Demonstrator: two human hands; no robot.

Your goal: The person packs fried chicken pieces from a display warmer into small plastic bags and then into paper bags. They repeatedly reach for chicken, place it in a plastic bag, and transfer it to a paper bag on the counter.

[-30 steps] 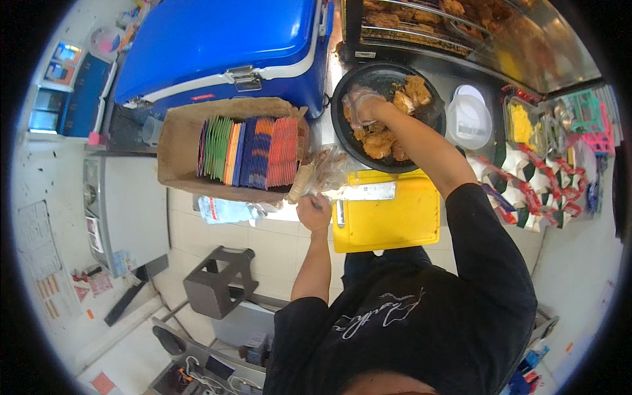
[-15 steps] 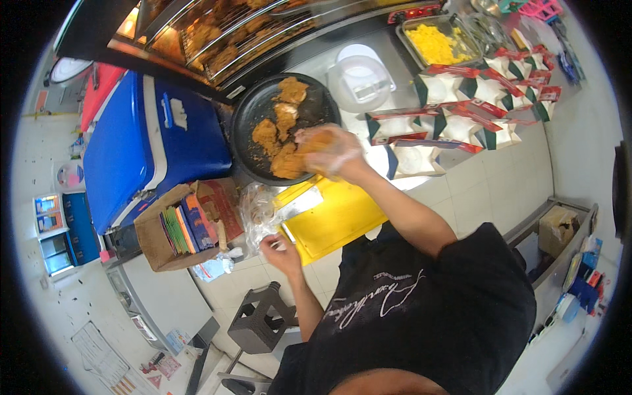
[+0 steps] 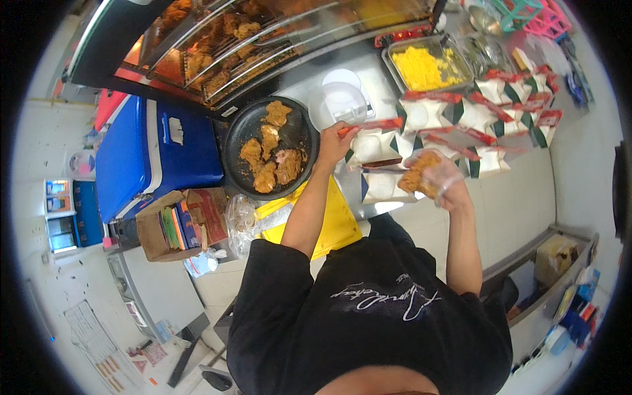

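Observation:
My right hand (image 3: pixel 447 187), in a clear plastic glove, grips a piece of fried chicken (image 3: pixel 419 172) above the nearest open paper boxes. My left hand (image 3: pixel 335 143) is bare and pinches the red flap (image 3: pixel 376 124) of the leftmost box. Inside that paper box (image 3: pixel 370 147) lies a round white mound that looks like rice. A second box (image 3: pixel 382 187) stands in front of it, close to the chicken. Several more fried chicken pieces (image 3: pixel 264 176) rest in a black round pan (image 3: pixel 235 125) to the left of my left hand.
More open boxes (image 3: pixel 475 118) fill the counter's right side. Behind them is a metal tray (image 3: pixel 393 68) of shredded yellow food. A clear round container (image 3: pixel 338 107) stands behind my left hand. Left of the pan are a blue cooler (image 3: pixel 187 148) and a cardboard box (image 3: pixel 158 232); a yellow board (image 3: pixel 339 224) lies nearer me.
My right hand has carried a piece of chicken from the pan rightward over the boxes. From beside the plastic bag, my left hand has moved up to a box flap.

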